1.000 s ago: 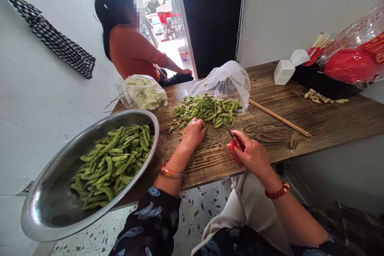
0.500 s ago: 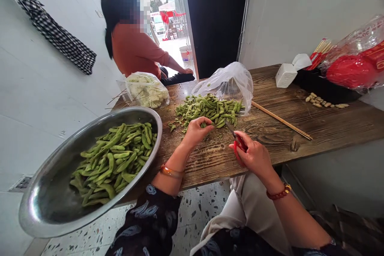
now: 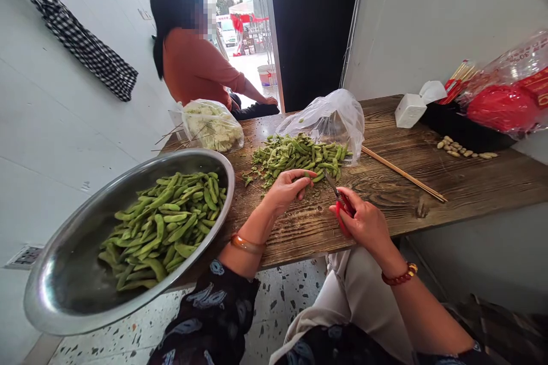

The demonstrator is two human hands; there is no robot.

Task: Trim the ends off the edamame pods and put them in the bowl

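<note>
My right hand (image 3: 369,221) is wrapped round the red handles of a pair of scissors (image 3: 341,203), whose blades point up and left toward the heap. A little to their left, my left hand (image 3: 287,190) has its thumb and forefinger closed on a green soybean pod (image 3: 307,175), mostly hidden by the fingers. Just beyond both hands lies a loose heap of soybean pods (image 3: 299,154), partly in the mouth of a clear plastic bag (image 3: 340,111). More pods (image 3: 171,222) fill part of a wide metal basin (image 3: 47,308) at my left.
A bagged pale vegetable (image 3: 213,125) sits behind the basin. Chopsticks (image 3: 405,173) lie on the wooden table (image 3: 385,205). Peanuts (image 3: 460,148), a white tissue pack (image 3: 410,109) and a red plastic package (image 3: 500,104) are at the right. Someone in an orange top (image 3: 194,65) sits beyond the table.
My left hand has shifted slightly right, closer to the scissors, and its forefinger is stretched out more. My right hand still holds the scissors. The view has moved a little.
</note>
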